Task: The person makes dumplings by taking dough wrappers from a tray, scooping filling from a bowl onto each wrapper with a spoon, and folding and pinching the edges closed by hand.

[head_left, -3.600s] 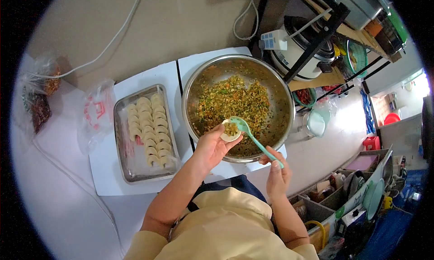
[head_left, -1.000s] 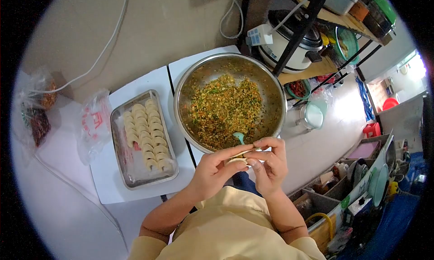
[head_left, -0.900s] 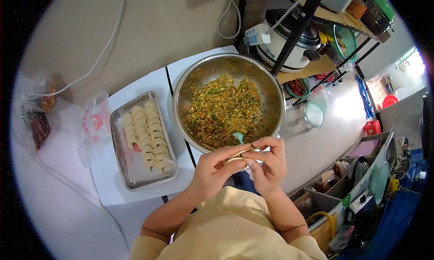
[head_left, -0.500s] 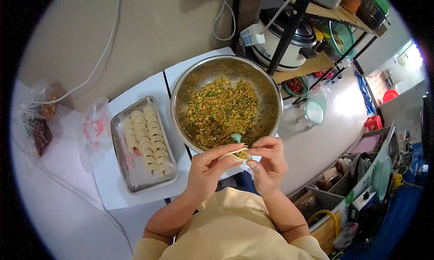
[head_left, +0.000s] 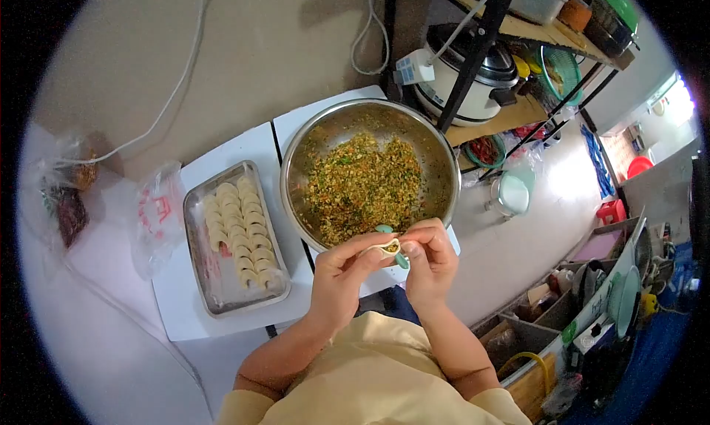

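Between both hands, just over the near rim of a steel bowl, is a half-folded dumpling [head_left: 387,249] with chopped filling showing in its opening. My left hand [head_left: 342,277] grips its left side, thumb and fingers pinched on the wrapper. The fingers of my right hand [head_left: 429,266] pinch its right edge. A pale green utensil [head_left: 401,261] shows below the dumpling by my right fingers, and a similar green piece shows above; its full shape is hidden. The steel bowl [head_left: 290,196] holds a finely chopped filling [head_left: 362,184] of yellow, green and orange bits.
Left of the bowl, a metal tray [head_left: 210,301] holds rows of folded dumplings [head_left: 240,229] on the white table [head_left: 177,307]. A plastic bag [head_left: 159,210] lies beyond it. At right stand a shelf rack [head_left: 473,62] with a rice cooker [head_left: 462,92], and storage bins [head_left: 529,325].
The dumpling's opening has narrowed as my fingers pinch it. My right hand has shifted slightly left, and the green utensil shows more below the dumpling.
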